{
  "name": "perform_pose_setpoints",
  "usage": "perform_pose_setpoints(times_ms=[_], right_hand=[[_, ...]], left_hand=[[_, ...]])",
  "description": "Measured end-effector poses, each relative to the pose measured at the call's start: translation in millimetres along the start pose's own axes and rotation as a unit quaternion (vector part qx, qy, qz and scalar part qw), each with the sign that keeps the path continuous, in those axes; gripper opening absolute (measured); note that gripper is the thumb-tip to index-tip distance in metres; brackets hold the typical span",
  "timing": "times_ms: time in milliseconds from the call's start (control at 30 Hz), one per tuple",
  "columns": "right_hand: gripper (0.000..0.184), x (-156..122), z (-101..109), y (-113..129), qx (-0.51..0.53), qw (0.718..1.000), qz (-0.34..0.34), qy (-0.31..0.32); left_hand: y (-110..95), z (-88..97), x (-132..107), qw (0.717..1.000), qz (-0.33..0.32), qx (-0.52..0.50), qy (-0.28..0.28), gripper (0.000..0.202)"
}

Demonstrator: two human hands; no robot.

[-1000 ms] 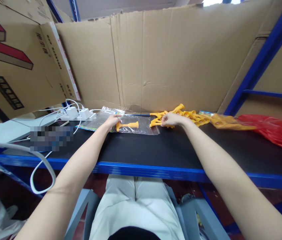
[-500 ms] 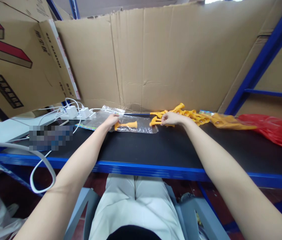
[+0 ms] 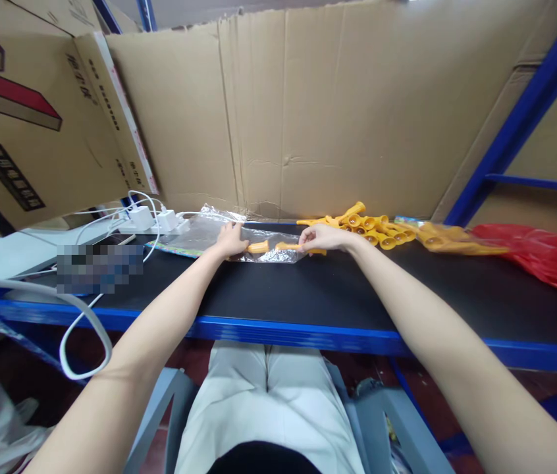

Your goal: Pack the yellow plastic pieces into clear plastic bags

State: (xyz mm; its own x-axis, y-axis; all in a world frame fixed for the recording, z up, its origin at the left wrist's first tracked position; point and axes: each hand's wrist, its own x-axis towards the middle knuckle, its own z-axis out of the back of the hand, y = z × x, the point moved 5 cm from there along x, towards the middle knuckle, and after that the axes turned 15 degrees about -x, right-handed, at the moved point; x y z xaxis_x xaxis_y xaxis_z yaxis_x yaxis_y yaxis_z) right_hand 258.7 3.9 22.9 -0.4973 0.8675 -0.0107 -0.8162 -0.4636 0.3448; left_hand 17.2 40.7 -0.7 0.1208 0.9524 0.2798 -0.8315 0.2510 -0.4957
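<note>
A clear plastic bag (image 3: 209, 232) lies on the black shelf top (image 3: 308, 296). My left hand (image 3: 232, 239) rests on the bag with fingers curled, pinching it beside an orange plastic piece (image 3: 257, 247) inside. My right hand (image 3: 318, 238) is closed on a second orange plastic piece (image 3: 286, 246) at the bag's right end, its tip at the bag's opening. A pile of several more orange pieces (image 3: 370, 227) lies just behind and to the right of my right hand.
A cardboard wall (image 3: 308, 112) backs the shelf. White power strip and chargers (image 3: 153, 220) with cables sit at back left. A bag of orange pieces (image 3: 449, 240) and a red plastic bag (image 3: 540, 260) lie at right. Blue shelf edge (image 3: 283, 332) runs along the front.
My right hand left the orange pile and moved left to the bag with one orange piece. My left hand shifted slightly right along the bag.
</note>
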Motion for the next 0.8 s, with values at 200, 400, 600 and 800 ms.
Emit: perform_pose_setpoints(times_ms=[200,400,600,800], right_hand=[[0.015,1.2,4.5,-7.8,-0.082,0.988,-0.11,-0.076],[0.026,12.2,-12.5,-7.1,-0.062,0.975,-0.138,-0.163],[0.028,20.6,-24.3,-8.5,0.026,0.988,-0.094,-0.122],[0.031,12.5,-17.2,-2.3,0.109,0.987,-0.062,-0.098]], left_hand=[[-8.5,-9.5,0.4,0.997,-0.065,-0.017,0.047,0.06],[-16.5,-28.6,0.1,0.983,-0.137,-0.067,0.098,0.06],[-18.7,-33.4,0.0,0.976,-0.168,-0.089,0.101,0.062],[-19.9,-33.0,-0.7,0.972,-0.183,-0.104,0.103,0.059]])
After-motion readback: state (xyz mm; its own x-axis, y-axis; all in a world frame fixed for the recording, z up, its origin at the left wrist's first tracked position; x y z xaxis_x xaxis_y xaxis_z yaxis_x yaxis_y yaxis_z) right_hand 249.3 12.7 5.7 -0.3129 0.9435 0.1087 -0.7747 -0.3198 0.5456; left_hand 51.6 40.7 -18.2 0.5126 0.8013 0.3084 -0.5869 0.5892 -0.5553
